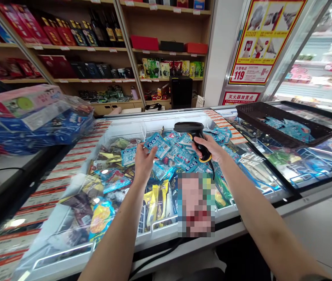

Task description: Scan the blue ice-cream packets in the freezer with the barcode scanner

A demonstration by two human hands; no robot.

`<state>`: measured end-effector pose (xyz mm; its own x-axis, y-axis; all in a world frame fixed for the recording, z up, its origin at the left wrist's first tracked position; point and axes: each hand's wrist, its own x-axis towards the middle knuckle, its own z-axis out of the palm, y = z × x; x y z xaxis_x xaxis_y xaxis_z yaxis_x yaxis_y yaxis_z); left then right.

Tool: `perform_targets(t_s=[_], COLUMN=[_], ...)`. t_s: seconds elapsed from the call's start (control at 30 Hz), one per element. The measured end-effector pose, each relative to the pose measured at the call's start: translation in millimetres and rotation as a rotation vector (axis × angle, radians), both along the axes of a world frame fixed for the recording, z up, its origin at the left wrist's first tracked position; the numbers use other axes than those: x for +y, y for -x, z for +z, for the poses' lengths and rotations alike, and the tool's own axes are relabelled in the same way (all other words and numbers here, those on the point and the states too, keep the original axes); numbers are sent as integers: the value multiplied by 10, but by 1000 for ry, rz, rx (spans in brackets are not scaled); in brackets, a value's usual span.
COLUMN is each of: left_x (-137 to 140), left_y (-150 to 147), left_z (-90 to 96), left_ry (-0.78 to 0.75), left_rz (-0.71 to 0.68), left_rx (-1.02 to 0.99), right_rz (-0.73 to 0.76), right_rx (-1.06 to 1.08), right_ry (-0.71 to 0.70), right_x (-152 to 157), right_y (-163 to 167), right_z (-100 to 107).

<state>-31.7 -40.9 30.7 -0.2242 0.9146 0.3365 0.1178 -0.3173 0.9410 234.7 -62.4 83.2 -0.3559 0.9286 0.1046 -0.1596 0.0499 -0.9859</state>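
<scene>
In the middle of the head view, my left hand (145, 160) pinches a blue ice cream packet (158, 145) by its near edge, with the packet's barcode side partly showing. My right hand (208, 147) is wrapped round the grip of a black barcode scanner (188, 128) with yellow trim. The scanner's head points left, above and to the right of the packet. Its cord drops from the grip. Beneath both hands, several similar blue packets (183, 158) lie in a pile over the chest freezer (125, 130).
Other wrapped ice creams (157, 199) show through the freezer glass. At right a dark basket (254, 113) holds more blue packets. Boxes in plastic (34, 117) stand at left. Orange-and-white price labels (63, 175) line the glass. Shelves (166, 52) with bottles and boxes stand behind.
</scene>
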Motion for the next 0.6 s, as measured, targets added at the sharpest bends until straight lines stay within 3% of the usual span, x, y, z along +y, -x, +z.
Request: perform_targets(t_s=[0.17,0.37,0.6], left_x=[91,117,64], left_y=[68,118,81], left_z=[-79,-161,-119], left_ry=[-25,-27,-30], left_rz=[42,46,26], left_rx=[32,30,17], right_rz=[50,113,124], right_rx=[-58,-202,-241], right_ry=[37,-20,-53], right_x=[-50,-93,-110], right_y=[-40,-31,-24], right_z=[-155,-138,-127])
